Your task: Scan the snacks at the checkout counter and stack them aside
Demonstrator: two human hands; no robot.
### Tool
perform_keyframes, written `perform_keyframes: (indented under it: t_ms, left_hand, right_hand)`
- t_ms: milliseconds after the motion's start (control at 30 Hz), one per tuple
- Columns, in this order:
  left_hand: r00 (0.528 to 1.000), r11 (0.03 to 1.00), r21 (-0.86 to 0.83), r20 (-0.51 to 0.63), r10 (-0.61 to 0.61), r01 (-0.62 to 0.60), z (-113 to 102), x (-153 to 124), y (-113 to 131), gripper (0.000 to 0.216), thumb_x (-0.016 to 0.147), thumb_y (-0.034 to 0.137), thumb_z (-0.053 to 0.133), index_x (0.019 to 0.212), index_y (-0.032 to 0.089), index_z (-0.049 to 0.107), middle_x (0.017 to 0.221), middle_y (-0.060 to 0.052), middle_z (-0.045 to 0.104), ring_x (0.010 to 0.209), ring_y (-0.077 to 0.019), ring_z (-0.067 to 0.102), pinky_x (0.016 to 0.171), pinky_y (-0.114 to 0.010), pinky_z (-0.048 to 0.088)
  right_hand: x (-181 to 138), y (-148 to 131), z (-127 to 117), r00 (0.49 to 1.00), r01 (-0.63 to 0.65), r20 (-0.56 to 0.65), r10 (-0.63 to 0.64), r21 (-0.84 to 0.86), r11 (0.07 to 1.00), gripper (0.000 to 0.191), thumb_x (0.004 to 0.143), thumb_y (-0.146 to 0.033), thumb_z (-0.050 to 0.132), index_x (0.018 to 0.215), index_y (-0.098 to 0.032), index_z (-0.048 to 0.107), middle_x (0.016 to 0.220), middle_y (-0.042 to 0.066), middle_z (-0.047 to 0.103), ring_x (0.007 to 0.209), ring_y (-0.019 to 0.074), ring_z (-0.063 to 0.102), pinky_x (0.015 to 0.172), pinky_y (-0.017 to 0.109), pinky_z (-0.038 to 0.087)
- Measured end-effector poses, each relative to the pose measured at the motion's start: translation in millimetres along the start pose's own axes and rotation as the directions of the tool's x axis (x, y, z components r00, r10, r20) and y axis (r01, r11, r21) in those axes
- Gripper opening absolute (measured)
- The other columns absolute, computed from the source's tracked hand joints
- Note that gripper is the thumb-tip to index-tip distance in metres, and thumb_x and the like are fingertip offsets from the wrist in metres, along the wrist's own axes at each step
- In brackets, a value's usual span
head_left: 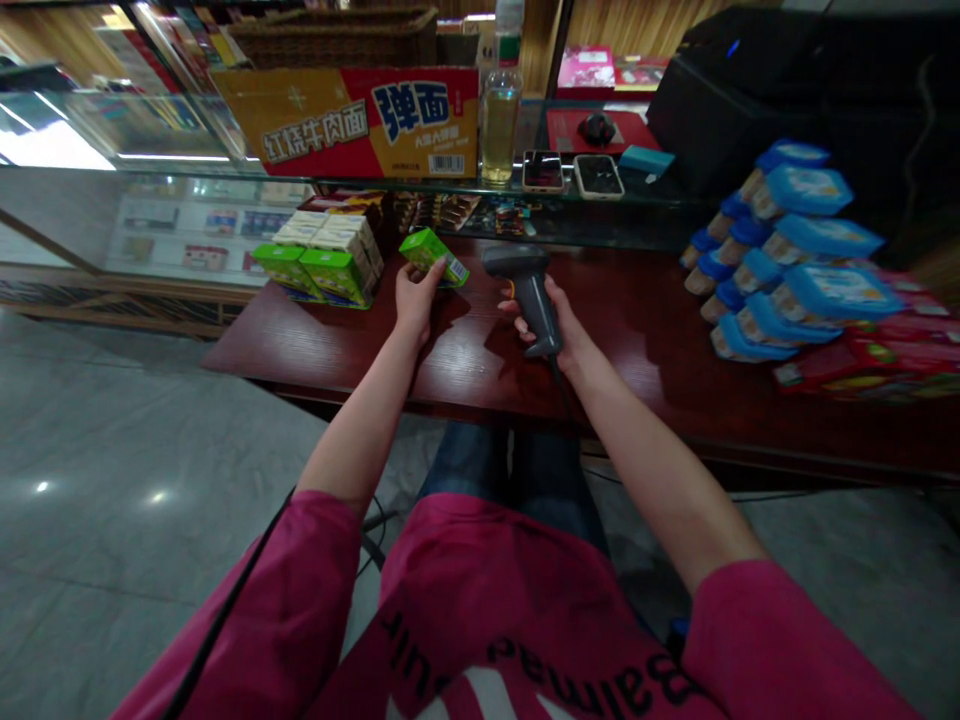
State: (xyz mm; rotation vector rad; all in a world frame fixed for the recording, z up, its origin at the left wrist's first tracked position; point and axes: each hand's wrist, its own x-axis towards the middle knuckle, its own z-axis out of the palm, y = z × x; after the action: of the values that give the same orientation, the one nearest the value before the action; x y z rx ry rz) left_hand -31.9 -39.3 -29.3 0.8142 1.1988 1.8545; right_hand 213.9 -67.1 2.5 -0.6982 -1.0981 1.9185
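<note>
My left hand grips a small green box and holds it tilted above the dark red wooden table, its barcode end turned to the right. My right hand is wrapped round the handle of a grey barcode scanner, whose head points left at the box. A cable hangs down from the scanner handle. A stack of green and white boxes lies on the table just left of my left hand.
Stacked blue-lidded cups and red packets fill the table's right side. Behind runs a glass counter bearing a red and yellow carton, a bottle, two phones and a black machine.
</note>
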Motion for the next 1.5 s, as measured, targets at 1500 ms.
perform_keyframes:
  t_ms: [1500]
  left_hand:
    - [0.862, 0.889, 0.387, 0.506, 0.018, -0.246, 337.6, -11.7, -120.9, 0.044, 0.069, 0.020, 0.094, 0.092, 0.022, 0.057, 0.094, -0.004, 0.073, 0.095, -0.0258, 0.074, 0.093, -0.040, 0.058]
  right_hand:
    - [-136.5, -75.0, -158.6, 1.000, -0.013, -0.008, 0.013, 0.038, 0.999, 0.058, 0.079, -0.062, 0.089, 0.111, -0.019, 0.069, 0.091, 0.011, 0.084, 0.056, 0.0201, 0.075, 0.050, 0.029, 0.061]
